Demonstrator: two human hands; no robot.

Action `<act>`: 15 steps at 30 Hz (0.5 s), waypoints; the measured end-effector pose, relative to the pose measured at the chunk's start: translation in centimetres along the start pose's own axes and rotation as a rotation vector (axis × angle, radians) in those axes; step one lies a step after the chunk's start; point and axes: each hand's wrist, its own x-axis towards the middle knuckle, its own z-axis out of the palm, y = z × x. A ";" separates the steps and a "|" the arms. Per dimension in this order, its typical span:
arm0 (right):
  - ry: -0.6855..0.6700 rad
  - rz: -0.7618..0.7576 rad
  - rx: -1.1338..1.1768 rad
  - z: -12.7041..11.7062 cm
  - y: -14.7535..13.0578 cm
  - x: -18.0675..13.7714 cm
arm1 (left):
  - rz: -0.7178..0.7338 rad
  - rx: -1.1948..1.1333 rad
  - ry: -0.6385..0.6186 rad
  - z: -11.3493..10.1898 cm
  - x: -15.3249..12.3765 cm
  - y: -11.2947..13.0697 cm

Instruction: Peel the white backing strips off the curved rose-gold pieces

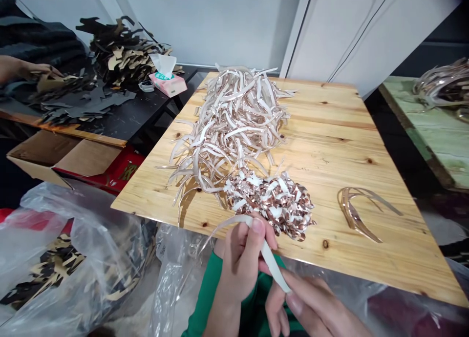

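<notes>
A curved, whitish strip (271,263) runs between my two hands just off the near edge of the wooden table. My left hand (245,251) pinches it between thumb and fingers, and a thin tail of it hangs off to the left. Thumb and fingertips of my right hand (306,298) close on its lower right end. Right beyond my left hand lies a heap of small shiny copper-coloured and white pieces (271,200). Behind that rises a big tangled pile of long white and copper-coloured strips (238,117).
Several shiny copper-coloured strips (353,212) lie on the right of the wooden table (330,132). At the left, another person's hand (40,71) is among dark scraps on a black table, near a tissue box (170,83). Below are a cardboard box (88,156) and clear plastic bags (91,249).
</notes>
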 end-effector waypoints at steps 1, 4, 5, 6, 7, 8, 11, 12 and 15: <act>0.001 -0.069 0.025 0.1 0.3 0.1 | 0.003 -0.023 -0.004 0.0 0.0 0.0; 0.051 -0.197 0.096 0.2 0.7 0.3 | 0.069 0.013 0.013 -0.1 0.1 -0.1; 0.098 -0.180 0.086 0.2 0.7 0.2 | 0.095 0.054 0.025 -0.2 0.1 -0.2; 0.159 -0.140 0.059 0.1 0.7 0.1 | 0.113 0.095 0.038 -0.3 0.1 -0.3; 0.225 -0.095 0.028 0.0 0.6 0.0 | 0.121 0.131 0.047 -0.4 0.0 -0.4; 0.282 -0.052 0.001 0.0 0.7 -0.2 | 0.126 0.163 0.058 -0.5 0.0 -0.4; 0.354 -0.024 0.001 0.2 1.0 -0.4 | 0.189 0.297 0.082 -0.8 -0.3 -0.5; 0.360 -0.032 0.021 0.4 1.1 -0.4 | 0.226 0.355 0.096 -0.8 -0.3 -0.5; 0.420 -0.021 0.105 1.4 1.3 -0.2 | 0.332 0.474 0.115 -0.8 -0.4 -0.3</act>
